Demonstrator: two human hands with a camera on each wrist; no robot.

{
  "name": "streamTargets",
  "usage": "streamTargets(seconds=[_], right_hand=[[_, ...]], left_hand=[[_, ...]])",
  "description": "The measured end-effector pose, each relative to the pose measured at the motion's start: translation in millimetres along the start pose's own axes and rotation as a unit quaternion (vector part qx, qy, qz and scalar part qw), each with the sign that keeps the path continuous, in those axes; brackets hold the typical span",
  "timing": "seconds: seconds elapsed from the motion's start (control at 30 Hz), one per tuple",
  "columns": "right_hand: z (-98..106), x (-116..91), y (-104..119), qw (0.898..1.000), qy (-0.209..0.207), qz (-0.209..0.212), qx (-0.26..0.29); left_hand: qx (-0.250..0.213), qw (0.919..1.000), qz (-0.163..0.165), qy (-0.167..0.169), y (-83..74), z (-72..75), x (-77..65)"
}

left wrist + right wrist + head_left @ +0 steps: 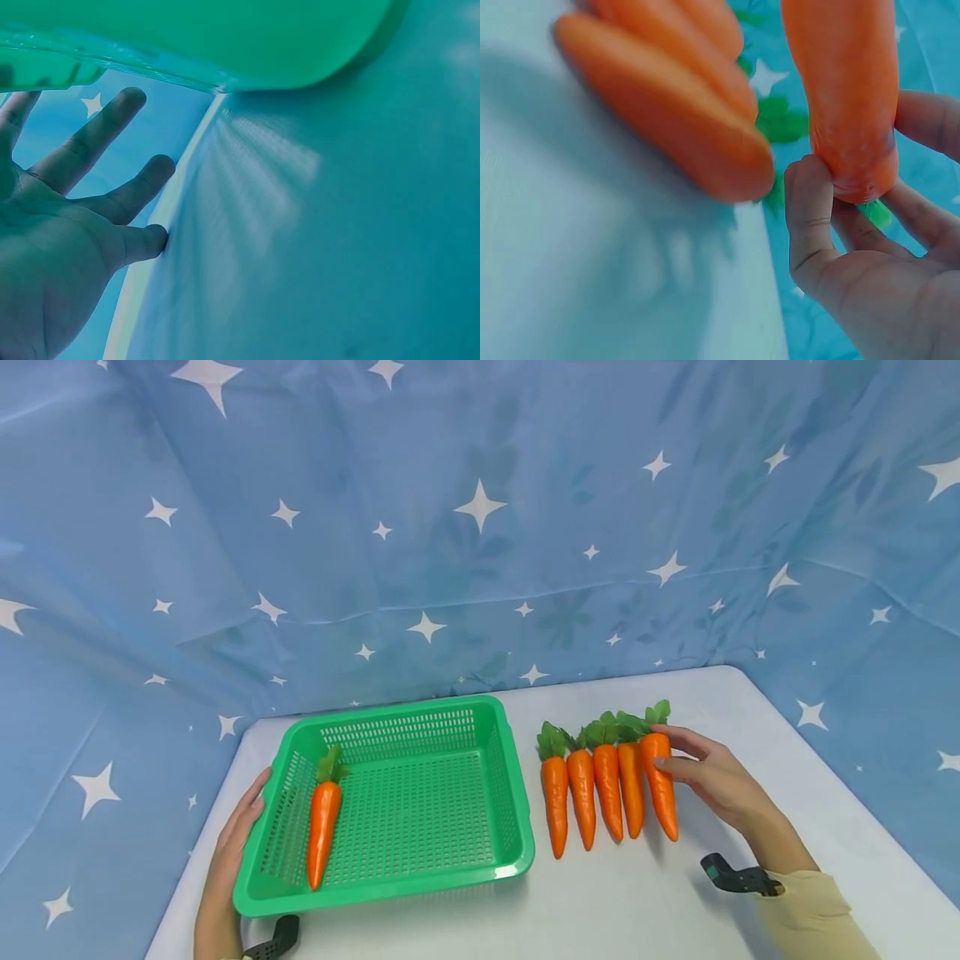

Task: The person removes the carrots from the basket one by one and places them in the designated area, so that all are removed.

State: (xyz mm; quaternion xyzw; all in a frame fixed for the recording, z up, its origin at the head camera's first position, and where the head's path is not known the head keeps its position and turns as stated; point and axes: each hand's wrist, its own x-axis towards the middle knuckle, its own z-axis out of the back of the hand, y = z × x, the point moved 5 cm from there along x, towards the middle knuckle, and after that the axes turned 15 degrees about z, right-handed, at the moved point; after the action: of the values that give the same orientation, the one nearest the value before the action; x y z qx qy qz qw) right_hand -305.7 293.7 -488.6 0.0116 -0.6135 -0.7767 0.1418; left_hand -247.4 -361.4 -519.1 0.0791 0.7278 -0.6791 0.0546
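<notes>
My right hand point(716, 777) pinches an orange carrot point(662, 797) near its leafy top, thumb on one side and fingers on the other. In the right wrist view this carrot point(855, 82) is lifted off the table, a gap between it and the others. Beside it, several carrots point(607, 785) lie in a row with their green leaves away from me. My left hand point(234, 852) is at the left side of a green plastic basket point(420, 818), its fingers extended and spread in the left wrist view. One carrot point(323, 827) lies inside, along the basket's left side.
A white table point(600, 910) carries the basket and the carrots. Behind it hangs a blue curtain point(450, 560) with white stars. A dark wrist device point(738, 877) is strapped on the right wrist, and another point(277, 939) on the left.
</notes>
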Motion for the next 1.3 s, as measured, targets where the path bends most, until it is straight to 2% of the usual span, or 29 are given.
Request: streamTargets(seconds=[0.27, 0.6, 0.87, 1.17, 1.3], right_hand=[[12, -4, -22, 0.999, -0.007, -0.025, -0.032], [12, 1, -39, 0.993, -0.015, -0.041, -0.110], [8, 5, -44, 0.989, -0.017, -0.056, -0.133], [8, 5, -46, 0.990, -0.015, -0.048, -0.130], [9, 4, -47, 0.990, -0.017, -0.047, -0.131]], left_hand=[[0.005, 0.9998, 0.005, -0.019, 0.3, 0.0, 0.6], [0.008, 0.9997, -0.009, -0.021, -0.6, -0.2, -0.7], [0.004, 0.9999, -0.003, -0.016, -0.9, -2.0, 0.2], [0.004, 0.9998, -0.018, -0.008, -3.3, -3.5, 0.7], [0.004, 0.9998, -0.009, -0.017, -1.9, -2.5, -0.3]])
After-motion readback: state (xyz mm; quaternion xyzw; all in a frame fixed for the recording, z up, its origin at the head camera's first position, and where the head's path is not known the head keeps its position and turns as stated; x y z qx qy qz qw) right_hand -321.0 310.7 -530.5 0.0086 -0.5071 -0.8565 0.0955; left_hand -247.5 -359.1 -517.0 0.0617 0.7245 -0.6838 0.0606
